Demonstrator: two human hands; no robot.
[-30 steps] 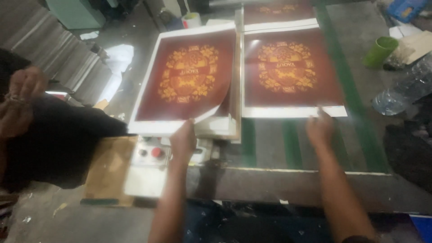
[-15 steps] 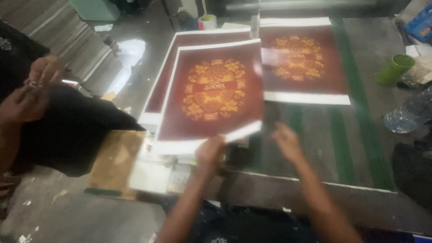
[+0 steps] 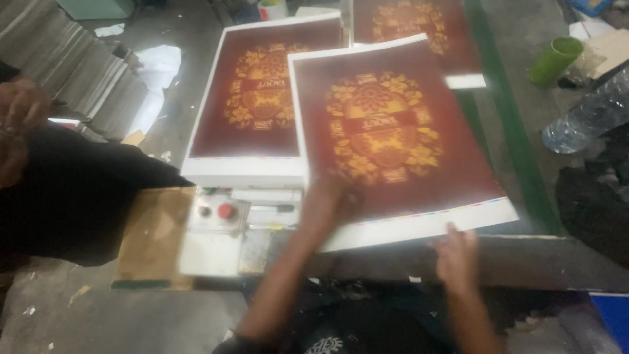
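Holding: the left hand (image 3: 329, 200) lies flat on the lower left corner of a large printed sheet (image 3: 393, 141), palm down and fingers spread, pressing rather than pinching it.
Right hand: the right hand (image 3: 457, 252) sits at the sheet's lower white margin, fingers loosely open and fingertips touching the paper edge; it is blurred, so I cannot tell whether any finger curls under.
Sheet: glossy rectangular paper, deep maroon with a gold ornamental oval of floral shapes, white border all round and a thin strip of tiny colour marks along the bottom. It lies centre frame, tilted a little, its near edge overhanging the table edge.
Stack: left of it, a thick square-cornered stack of matching sheets (image 3: 252, 98), its white edges showing as a solid block; the held sheet overlaps its right side.
Far sheet: another matching print (image 3: 419, 26) at upper centre, partly covered.
Table: dull grey metal table (image 3: 524, 262) with green bands (image 3: 508, 118) running away from me.
Controls: pale metal control box (image 3: 219, 213) with a round red button, below the stack.
Right side: green plastic cup (image 3: 553, 59) lying tilted, and a crumpled clear bottle (image 3: 586, 118).
Left side: another person's dark sleeve (image 3: 72, 196), soft cloth, at the left edge.
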